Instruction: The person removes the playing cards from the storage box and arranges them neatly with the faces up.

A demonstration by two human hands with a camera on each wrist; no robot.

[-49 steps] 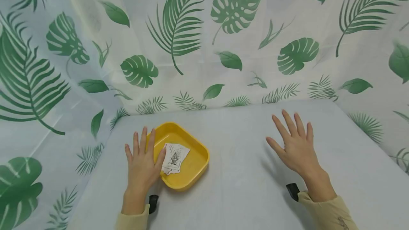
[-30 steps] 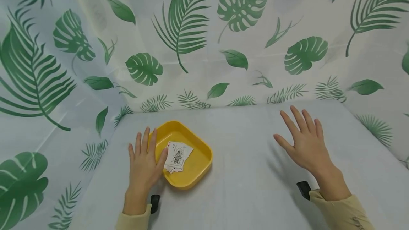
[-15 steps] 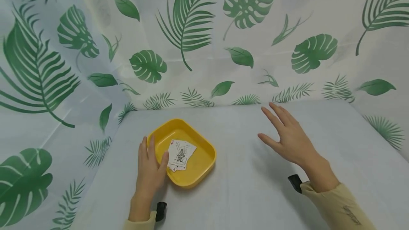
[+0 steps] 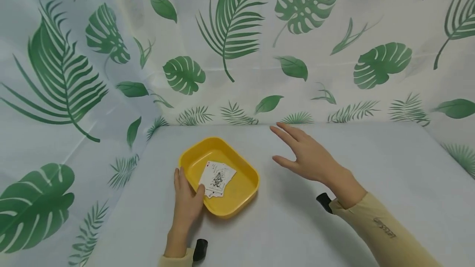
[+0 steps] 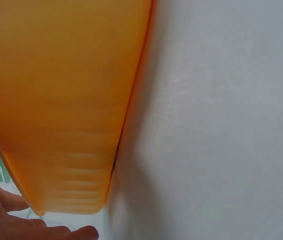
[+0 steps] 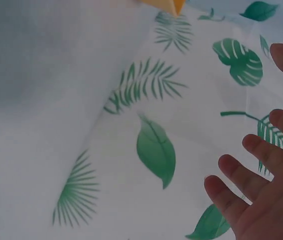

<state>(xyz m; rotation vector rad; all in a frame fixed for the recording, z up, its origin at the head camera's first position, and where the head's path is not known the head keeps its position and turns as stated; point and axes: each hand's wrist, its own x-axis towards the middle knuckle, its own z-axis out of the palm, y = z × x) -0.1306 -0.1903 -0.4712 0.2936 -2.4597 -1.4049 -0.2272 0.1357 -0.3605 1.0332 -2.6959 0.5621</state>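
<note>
The grip of the left hand [image 4: 187, 205] is fairly wide and straddles the near-left wall of the yellow tray [image 4: 237, 186]: the thumb lies over the rim, the fingers rather straight outside it by the left corner. How firmly they press, I cannot tell. The right hand [image 4: 309, 158] hangs above the worktop [image 4: 282, 234] to the right of the tray, apart from it, fingers extended, thumb spread wide, holding nothing.

With one side alone supported, a lift would probably tip the tray and send the loose playing cards [image 4: 217, 178] sliding toward the right corner; a push from the left only might skid or turn it. The thumb, so near the cards, could also snag their edge.

The tray appears to sit flat on the left part of the worktop, turned askew, its long axis slanting from far left to near right. The cards overlap face up in its left half, the top one's long axis running roughly away from the person, far end leaning slightly right. Leaf-print cloth [image 4: 256, 73] hangs behind.
</note>
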